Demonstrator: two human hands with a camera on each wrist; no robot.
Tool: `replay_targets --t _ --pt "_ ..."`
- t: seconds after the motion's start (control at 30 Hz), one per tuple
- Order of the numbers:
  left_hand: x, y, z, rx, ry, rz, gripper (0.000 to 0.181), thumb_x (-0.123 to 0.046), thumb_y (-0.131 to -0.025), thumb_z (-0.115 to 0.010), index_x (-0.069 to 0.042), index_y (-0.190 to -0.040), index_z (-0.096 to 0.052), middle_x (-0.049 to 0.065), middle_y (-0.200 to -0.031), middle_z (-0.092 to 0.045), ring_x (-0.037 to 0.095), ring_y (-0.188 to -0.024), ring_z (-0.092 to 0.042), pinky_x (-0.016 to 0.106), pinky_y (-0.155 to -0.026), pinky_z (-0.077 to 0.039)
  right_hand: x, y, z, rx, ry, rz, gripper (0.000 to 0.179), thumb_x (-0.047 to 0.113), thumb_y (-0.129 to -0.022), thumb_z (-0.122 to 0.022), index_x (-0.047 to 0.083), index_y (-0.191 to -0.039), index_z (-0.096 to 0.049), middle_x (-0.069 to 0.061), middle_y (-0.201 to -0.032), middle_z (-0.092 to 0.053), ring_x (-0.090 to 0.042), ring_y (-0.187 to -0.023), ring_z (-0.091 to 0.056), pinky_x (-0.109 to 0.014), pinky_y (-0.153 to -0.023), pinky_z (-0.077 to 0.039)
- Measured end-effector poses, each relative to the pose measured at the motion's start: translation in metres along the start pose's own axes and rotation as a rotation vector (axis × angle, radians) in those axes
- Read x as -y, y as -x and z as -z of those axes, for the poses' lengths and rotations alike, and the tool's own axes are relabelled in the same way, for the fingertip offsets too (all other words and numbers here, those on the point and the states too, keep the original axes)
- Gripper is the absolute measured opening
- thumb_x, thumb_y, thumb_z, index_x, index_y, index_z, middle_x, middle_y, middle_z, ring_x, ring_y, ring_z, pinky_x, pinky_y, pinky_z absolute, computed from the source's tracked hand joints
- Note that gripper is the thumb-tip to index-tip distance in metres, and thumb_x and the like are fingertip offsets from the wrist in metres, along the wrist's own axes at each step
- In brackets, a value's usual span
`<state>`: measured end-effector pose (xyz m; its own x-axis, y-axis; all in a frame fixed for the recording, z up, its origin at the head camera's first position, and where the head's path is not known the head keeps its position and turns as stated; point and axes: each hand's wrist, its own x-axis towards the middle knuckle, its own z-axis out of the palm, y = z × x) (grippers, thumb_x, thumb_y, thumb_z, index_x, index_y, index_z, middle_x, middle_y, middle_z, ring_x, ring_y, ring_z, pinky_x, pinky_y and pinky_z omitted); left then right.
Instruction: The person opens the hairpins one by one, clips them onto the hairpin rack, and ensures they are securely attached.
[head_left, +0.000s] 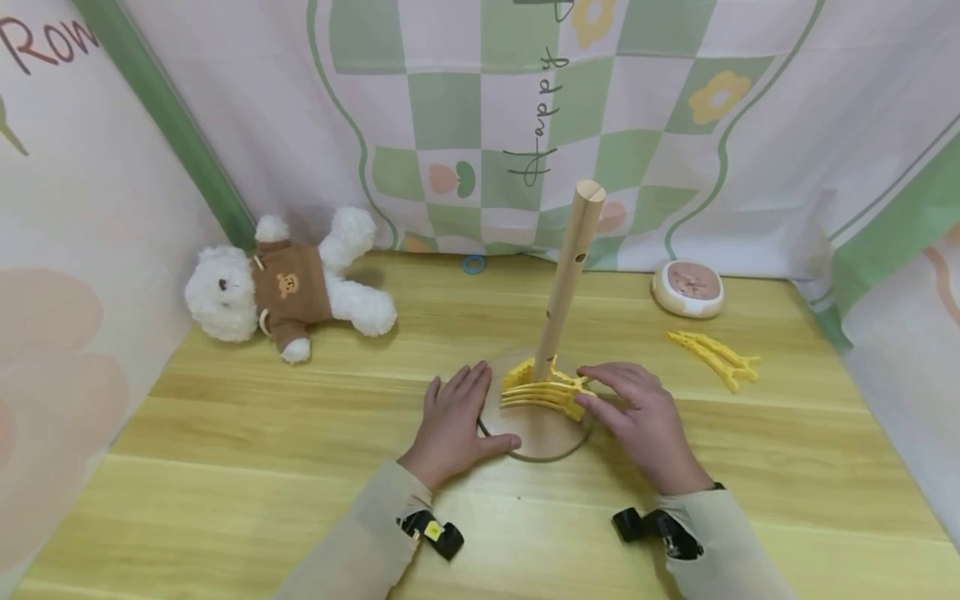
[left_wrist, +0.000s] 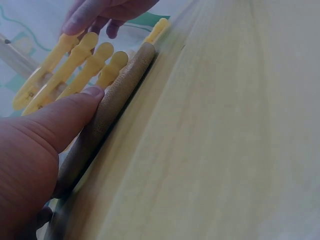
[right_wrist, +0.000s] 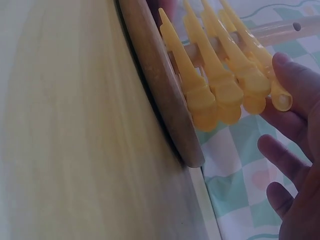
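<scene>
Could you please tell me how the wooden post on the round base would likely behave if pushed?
The wooden post looks likely stiff, being a thick, straight rod. Pushed near its top, it might tip, since it stands tall; the wider round base probably resists that somewhat.

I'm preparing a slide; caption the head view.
Left hand touching a wooden stand's base, right hand pinching a yellow plastic piece.

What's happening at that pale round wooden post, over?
Right grip pinching topmost yellow plastic piece beside post. Left grip touching round wooden base. Brown-clad white plush toy lying left, out of the way.
</scene>
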<state>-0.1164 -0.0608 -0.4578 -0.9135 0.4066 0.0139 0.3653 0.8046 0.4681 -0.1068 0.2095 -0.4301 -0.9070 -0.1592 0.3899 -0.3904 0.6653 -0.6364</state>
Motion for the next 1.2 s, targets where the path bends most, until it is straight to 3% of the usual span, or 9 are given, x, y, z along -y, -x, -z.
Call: replay_targets --t 0.77,0.9,1.03,1.2 --pt "-0.001 -0.001 0.003 -0.018 0.018 0.002 0.107 -0.068 -0.081 -0.07 -0.005 -0.157 -0.03 0.009 -0.164 -0.026 0.03 -0.151 -0.023 0.063 -0.118 -0.009 0.0 -0.005 -0.004 0.008 -0.055 -0.014 0.033 0.022 -0.086 -0.08 0.015 -0.118 -0.075 0.001 -0.115 -0.071 -0.017 -0.113 -0.056 -0.049 -0.096 -0.043" --pt "-0.001 0.0 0.002 -0.007 0.022 0.002 0.107 -0.067 -0.081 -0.07 -0.005 -0.158 -0.029 0.009 -0.165 -0.025 0.03 -0.151 -0.022 0.063 -0.118 -0.008 -0.002 -0.002 -0.002 0.003 -0.097 -0.024 0.037 0.021 -0.089 -0.078 0.015 -0.125 -0.072 0.002 -0.121 -0.07 -0.013 -0.116 -0.055 -0.037 -0.1 -0.042" --pt "-0.002 0.0 0.002 -0.008 0.026 -0.006 0.107 -0.067 -0.081 -0.07 -0.005 -0.158 -0.029 0.009 -0.164 -0.025 0.031 -0.151 -0.022 0.063 -0.118 -0.008 -0.011 -0.001 0.003 -0.083 -0.134 -0.008 0.031 0.011 -0.091 -0.075 0.01 -0.122 -0.072 -0.002 -0.122 -0.07 -0.004 -0.117 -0.054 -0.017 -0.101 -0.037" --pt "-0.002 0.001 0.001 -0.002 0.027 0.0 0.108 -0.068 -0.081 -0.07 -0.005 -0.158 -0.028 0.008 -0.165 -0.025 0.03 -0.151 -0.021 0.062 -0.118 -0.007 -0.031 -0.001 0.014 -0.255 -0.096 -0.022 0.019 0.005 -0.09 -0.074 0.003 -0.109 -0.075 -0.008 -0.111 -0.072 0.004 -0.11 -0.054 -0.013 -0.095 -0.037"
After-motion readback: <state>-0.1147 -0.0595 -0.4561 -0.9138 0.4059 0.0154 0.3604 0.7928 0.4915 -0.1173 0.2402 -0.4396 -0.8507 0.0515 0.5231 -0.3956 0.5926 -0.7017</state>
